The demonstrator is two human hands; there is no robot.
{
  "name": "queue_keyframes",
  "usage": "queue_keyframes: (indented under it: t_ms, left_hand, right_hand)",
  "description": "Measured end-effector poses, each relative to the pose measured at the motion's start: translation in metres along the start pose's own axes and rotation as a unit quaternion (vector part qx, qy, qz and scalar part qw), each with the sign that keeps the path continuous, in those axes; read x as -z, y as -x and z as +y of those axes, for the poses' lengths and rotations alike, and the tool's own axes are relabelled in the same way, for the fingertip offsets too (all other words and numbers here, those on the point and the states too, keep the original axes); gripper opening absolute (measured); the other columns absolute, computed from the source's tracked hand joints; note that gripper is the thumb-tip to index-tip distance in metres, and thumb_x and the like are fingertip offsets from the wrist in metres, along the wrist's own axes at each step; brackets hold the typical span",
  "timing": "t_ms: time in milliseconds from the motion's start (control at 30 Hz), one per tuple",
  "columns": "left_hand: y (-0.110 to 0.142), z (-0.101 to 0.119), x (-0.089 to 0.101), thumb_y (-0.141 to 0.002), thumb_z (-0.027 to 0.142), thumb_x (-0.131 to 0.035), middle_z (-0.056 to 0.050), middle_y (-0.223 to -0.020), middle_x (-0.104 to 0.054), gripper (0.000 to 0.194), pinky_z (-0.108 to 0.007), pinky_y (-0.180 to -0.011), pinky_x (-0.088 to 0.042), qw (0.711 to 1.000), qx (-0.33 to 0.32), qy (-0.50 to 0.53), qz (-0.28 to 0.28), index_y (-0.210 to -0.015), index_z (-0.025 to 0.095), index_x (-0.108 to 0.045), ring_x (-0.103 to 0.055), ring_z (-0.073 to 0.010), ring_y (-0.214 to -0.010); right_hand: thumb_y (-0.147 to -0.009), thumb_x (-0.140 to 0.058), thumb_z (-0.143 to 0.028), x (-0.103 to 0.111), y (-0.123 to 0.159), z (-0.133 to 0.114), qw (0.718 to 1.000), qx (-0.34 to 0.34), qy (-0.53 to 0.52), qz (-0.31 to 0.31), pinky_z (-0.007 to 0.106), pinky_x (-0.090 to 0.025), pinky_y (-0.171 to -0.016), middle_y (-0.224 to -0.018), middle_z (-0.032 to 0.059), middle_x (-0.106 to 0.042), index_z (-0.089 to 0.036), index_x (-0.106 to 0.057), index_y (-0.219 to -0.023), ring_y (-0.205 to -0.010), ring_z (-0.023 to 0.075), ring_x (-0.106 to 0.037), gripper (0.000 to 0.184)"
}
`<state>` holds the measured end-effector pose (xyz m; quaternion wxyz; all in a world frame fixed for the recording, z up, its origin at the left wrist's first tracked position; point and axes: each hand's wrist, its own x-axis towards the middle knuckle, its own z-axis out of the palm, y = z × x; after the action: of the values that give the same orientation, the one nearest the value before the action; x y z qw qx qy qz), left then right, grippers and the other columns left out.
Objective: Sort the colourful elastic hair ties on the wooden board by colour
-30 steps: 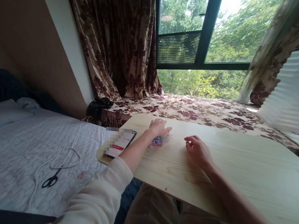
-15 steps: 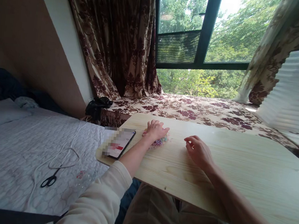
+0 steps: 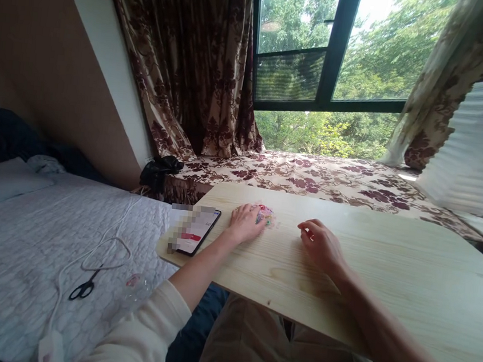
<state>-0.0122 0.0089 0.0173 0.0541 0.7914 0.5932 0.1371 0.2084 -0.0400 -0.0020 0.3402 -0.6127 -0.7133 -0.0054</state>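
Note:
A small heap of colourful little bands or rings (image 3: 267, 211) lies on the light wooden table (image 3: 373, 241). My left hand (image 3: 246, 222) rests palm down on the heap's left side, fingers stretched out and covering part of it. To the right, my right hand (image 3: 320, 244) rests on the tabletop apart from the heap, its fingers curled in and thumb near the index finger. Whatever may be between those fingertips is too small to make out. A phone (image 3: 199, 234) with a lit, partly blurred screen lies left of my left hand.
On the bed (image 3: 12, 232) at left are black scissors (image 3: 83, 288), a white cable (image 3: 109, 242), a clear plastic item (image 3: 138, 285) and a power strip (image 3: 51, 350). A flower-patterned window ledge (image 3: 302, 176) borders the table's far side. A black bag (image 3: 158, 171) sits at its left end.
My left hand has slid left and toward me across the heap, uncovering more of the coloured bands on its right side. My right hand has stayed in place.

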Motion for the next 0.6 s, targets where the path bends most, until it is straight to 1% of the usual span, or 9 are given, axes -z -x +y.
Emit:
queue_keyframes:
  t_ms: [67,133,233,300,367,433,500,533,600]
  left_hand:
    - [-0.002,0.002,0.001,-0.091,0.047,-0.044,-0.008,-0.137,-0.053,0.051,-0.036,-0.105,-0.037,1.000,0.003,0.004,0.007,-0.138,0.026,-0.045,-0.048,-0.0248,-0.126]
    - [0.001,0.003,0.006,-0.090,0.051,-0.044,-0.009,-0.139,-0.051,0.054,-0.036,-0.105,-0.037,1.000,0.007,0.007,0.015,-0.138,0.027,-0.043,-0.046,-0.0254,-0.128]
    - [0.014,-0.002,0.011,-0.085,0.064,-0.046,-0.010,-0.146,-0.044,0.066,-0.040,-0.109,-0.034,0.999,0.023,0.009,0.023,-0.139,0.027,-0.039,-0.037,-0.0290,-0.136]
    - [0.025,-0.006,0.011,-0.081,0.067,-0.050,-0.011,-0.147,-0.044,0.075,-0.040,-0.110,-0.033,0.999,0.032,0.008,0.019,-0.142,0.026,-0.035,-0.038,-0.0301,-0.136]
    - [0.033,-0.008,0.008,-0.082,0.063,-0.051,-0.012,-0.146,-0.045,0.073,-0.040,-0.109,-0.034,0.999,0.035,0.008,0.011,-0.142,0.024,-0.036,-0.041,-0.0302,-0.134]
    - [0.036,-0.006,0.005,-0.087,0.054,-0.049,-0.012,-0.145,-0.047,0.062,-0.038,-0.108,-0.035,0.999,0.034,0.006,0.009,-0.139,0.022,-0.041,-0.043,-0.0291,-0.133]
    - [0.037,-0.004,0.005,-0.090,0.046,-0.047,-0.011,-0.143,-0.050,0.052,-0.035,-0.107,-0.036,0.999,0.030,0.005,0.014,-0.137,0.023,-0.045,-0.045,-0.0268,-0.132]
    - [0.037,-0.003,0.007,-0.090,0.044,-0.048,-0.010,-0.142,-0.051,0.051,-0.034,-0.106,-0.037,0.999,0.029,0.004,0.019,-0.137,0.024,-0.045,-0.046,-0.0257,-0.131]
    - [0.041,-0.003,0.012,-0.089,0.046,-0.051,-0.009,-0.142,-0.051,0.055,-0.033,-0.105,-0.039,0.999,0.030,0.002,0.030,-0.138,0.025,-0.042,-0.048,-0.0251,-0.129]
  right_hand:
    - [-0.082,-0.047,-0.020,0.001,0.000,0.001,1.000,0.004,0.002,0.002,0.027,-0.044,-0.062,-0.096,0.0037,-0.070,-0.023,-0.071,-0.086,-0.065,0.0120,-0.061,0.025]
    - [-0.082,-0.047,-0.020,0.001,0.001,0.002,1.000,0.008,0.003,0.004,0.026,-0.044,-0.062,-0.096,0.0034,-0.070,-0.023,-0.071,-0.086,-0.064,0.0117,-0.060,0.025]
    - [-0.081,-0.047,-0.019,0.001,0.001,0.002,1.000,0.010,0.001,0.003,0.026,-0.044,-0.063,-0.097,0.0034,-0.070,-0.023,-0.072,-0.087,-0.065,0.0118,-0.060,0.025]
    - [-0.081,-0.048,-0.019,0.000,0.002,0.001,1.000,0.010,-0.001,0.001,0.027,-0.044,-0.064,-0.098,0.0035,-0.070,-0.024,-0.072,-0.088,-0.066,0.0122,-0.061,0.026]
    - [-0.082,-0.047,-0.020,-0.001,0.002,-0.001,1.000,0.010,-0.001,-0.001,0.027,-0.044,-0.064,-0.099,0.0037,-0.070,-0.023,-0.072,-0.089,-0.067,0.0124,-0.061,0.026]
    - [-0.082,-0.047,-0.020,-0.002,0.002,-0.001,1.000,0.012,0.000,-0.002,0.027,-0.044,-0.063,-0.099,0.0037,-0.070,-0.023,-0.072,-0.088,-0.066,0.0122,-0.060,0.026]
    - [-0.082,-0.047,-0.020,-0.001,0.002,-0.001,1.000,0.015,0.001,-0.001,0.027,-0.044,-0.063,-0.098,0.0036,-0.070,-0.023,-0.072,-0.087,-0.065,0.0118,-0.060,0.026]
    - [-0.082,-0.047,-0.019,-0.001,0.002,-0.001,1.000,0.017,0.001,-0.001,0.026,-0.043,-0.062,-0.098,0.0035,-0.070,-0.024,-0.072,-0.087,-0.065,0.0116,-0.060,0.026]
    - [-0.081,-0.048,-0.019,0.000,0.003,0.000,1.000,0.017,0.002,0.001,0.026,-0.043,-0.062,-0.098,0.0034,-0.070,-0.024,-0.072,-0.087,-0.065,0.0115,-0.060,0.026]
